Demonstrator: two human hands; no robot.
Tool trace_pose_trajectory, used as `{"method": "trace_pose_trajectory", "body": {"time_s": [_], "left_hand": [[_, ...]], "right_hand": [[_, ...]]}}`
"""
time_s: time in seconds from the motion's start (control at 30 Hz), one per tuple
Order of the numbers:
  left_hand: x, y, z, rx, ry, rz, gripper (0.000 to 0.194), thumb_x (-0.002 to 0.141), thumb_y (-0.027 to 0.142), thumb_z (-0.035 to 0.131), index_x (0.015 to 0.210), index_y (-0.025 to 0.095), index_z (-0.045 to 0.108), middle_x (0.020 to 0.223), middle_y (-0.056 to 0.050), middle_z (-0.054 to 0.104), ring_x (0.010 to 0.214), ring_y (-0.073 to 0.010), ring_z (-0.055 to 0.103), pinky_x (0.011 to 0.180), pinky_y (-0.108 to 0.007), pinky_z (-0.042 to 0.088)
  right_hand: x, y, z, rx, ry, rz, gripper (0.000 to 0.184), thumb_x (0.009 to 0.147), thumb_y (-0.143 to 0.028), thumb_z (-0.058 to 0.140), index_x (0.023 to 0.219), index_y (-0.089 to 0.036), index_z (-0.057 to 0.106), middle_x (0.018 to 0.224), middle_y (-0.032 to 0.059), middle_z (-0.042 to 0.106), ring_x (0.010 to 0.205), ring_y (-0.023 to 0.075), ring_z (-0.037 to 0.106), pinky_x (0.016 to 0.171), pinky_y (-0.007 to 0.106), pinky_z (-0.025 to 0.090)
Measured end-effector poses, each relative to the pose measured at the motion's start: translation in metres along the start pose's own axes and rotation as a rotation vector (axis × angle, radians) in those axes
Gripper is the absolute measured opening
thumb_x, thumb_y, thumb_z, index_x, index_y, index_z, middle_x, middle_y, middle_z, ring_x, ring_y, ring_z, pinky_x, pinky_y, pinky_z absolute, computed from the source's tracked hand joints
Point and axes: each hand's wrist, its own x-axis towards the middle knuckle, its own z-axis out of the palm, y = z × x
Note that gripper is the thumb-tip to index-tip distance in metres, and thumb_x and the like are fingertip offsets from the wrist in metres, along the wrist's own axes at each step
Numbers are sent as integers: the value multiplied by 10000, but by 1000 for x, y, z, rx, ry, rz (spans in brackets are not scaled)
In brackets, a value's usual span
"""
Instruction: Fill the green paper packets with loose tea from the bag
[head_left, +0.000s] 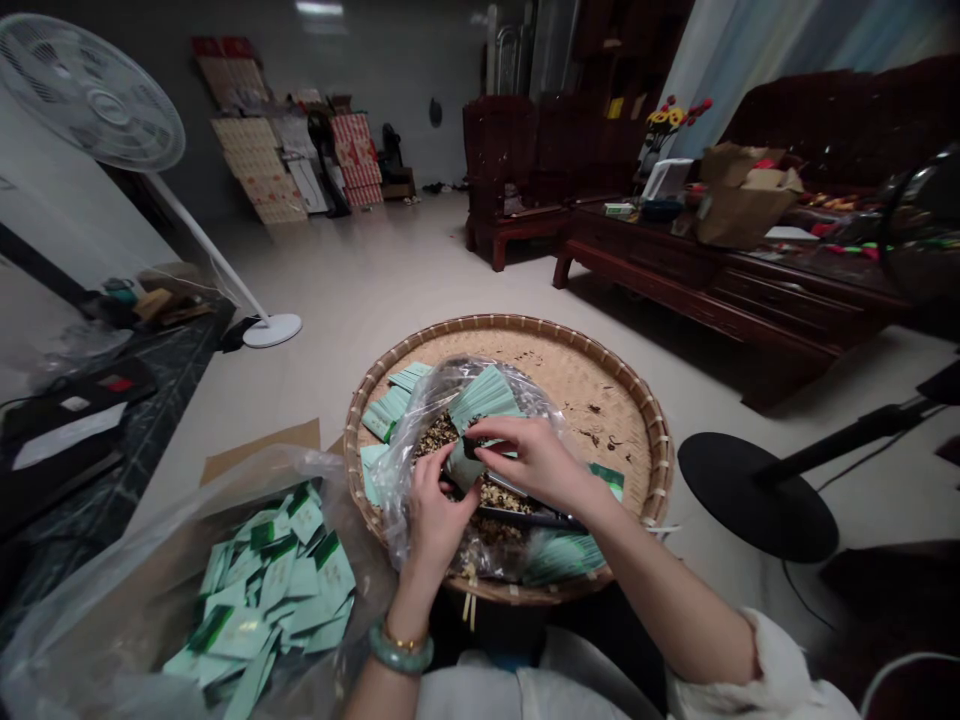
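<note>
My left hand grips a small pale-green packet upright over a clear plastic bag. Thumb and fingers of my right hand are pinched at the packet's top edge, beside something dark that is too small to make out. Loose dried bits, light and dark, fill the bag. On them lies a dark-handled tool, its far end hidden by my hands. Just beyond my fingers rests a fanned stack of green packets. Everything sits in a round woven bamboo tray.
At the lower left, a large clear bag holds many filled-looking green packets. A black stand base is at the right, a white standing fan at the left. Beyond is a dark wooden table.
</note>
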Motion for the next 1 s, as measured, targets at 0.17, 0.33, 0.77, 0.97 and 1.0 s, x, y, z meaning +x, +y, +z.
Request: {"method": "trace_pose_trajectory", "body": {"time_s": [0.17,0.33,0.77,0.97,1.0], "left_hand": [[0,0,0,-23,-1,-11,460,679,184,672,1129,207,580,1045,-79,553,900,-203,591,629,-273,532],[-1,-3,0,-51,-3,-28,478,687,202,674,1152,208,563,1073,-85,546,937,-211,590,653,-281,542],[4,-6,-17,-193,101,-197,541,677,325,711,1159,154,532,1057,-89,571,894,-184,622,733,-288,557],[2,-7,-15,-205,107,-191,536,675,320,715,1157,171,533,1057,-75,561,878,-174,619,732,-281,559],[2,-7,-15,-196,105,-186,536,675,319,714,1157,170,534,1054,-75,563,877,-175,618,729,-281,559]], "right_hand": [[0,-2,2,26,26,10,208,824,-136,546,943,-185,709,960,45,729,846,153,680,736,267,543],[0,5,3,139,72,74,207,820,-189,552,945,-187,717,962,51,729,871,165,679,728,270,551],[-55,28,31,-326,-443,286,240,848,-143,481,707,-156,674,660,53,677,602,150,604,559,228,370],[-59,30,46,-438,-392,277,252,847,-54,429,933,-163,639,892,92,693,823,190,642,689,247,404],[-56,31,49,-436,-381,251,278,838,-41,430,993,-165,625,967,96,682,875,192,634,728,253,416]]}}
